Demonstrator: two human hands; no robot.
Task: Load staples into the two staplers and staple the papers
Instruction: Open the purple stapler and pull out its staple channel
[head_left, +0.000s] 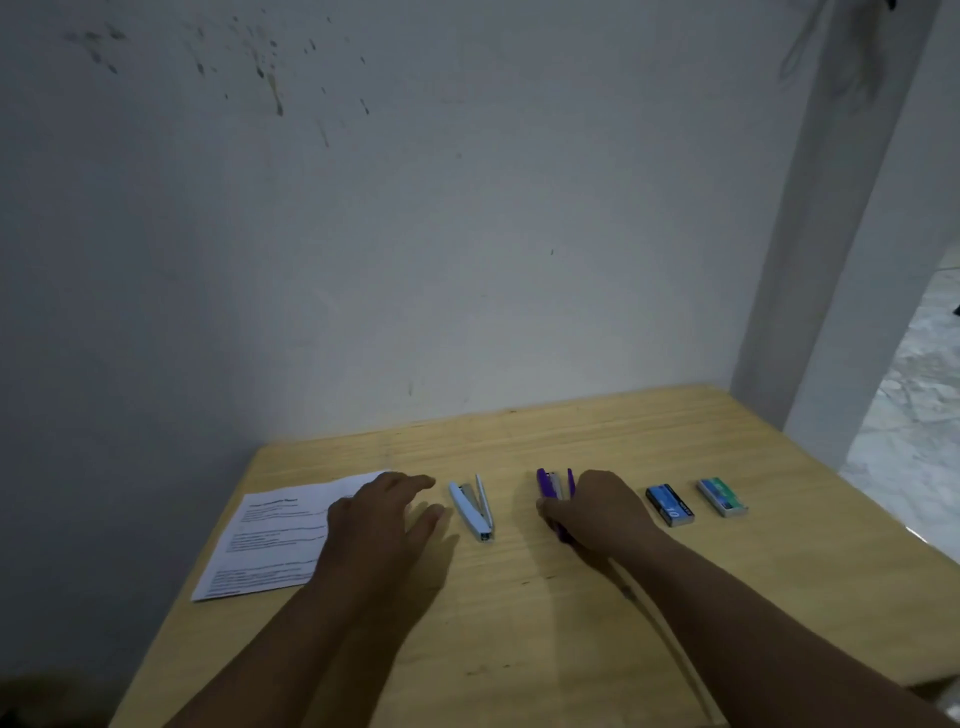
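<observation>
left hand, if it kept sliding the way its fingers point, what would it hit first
Probably the white stapler: the left hand lies open over the papers, fingers aimed right and slightly away. Depth is hard to judge.

Light wooden table (571, 597) pushed against a white wall (415, 234), dark specks and smears upper left. White pillar (852, 260) at the table's right corner. Pale marbled floor (914, 415) beyond it. Lighting dim.

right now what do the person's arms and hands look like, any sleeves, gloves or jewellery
Both forearms are bare, with no sleeve in view up to the frame's bottom edge. The left hand and right hand wear no gloves. No ring, watch or bracelet shows, though the dim light could hide small items.
</observation>
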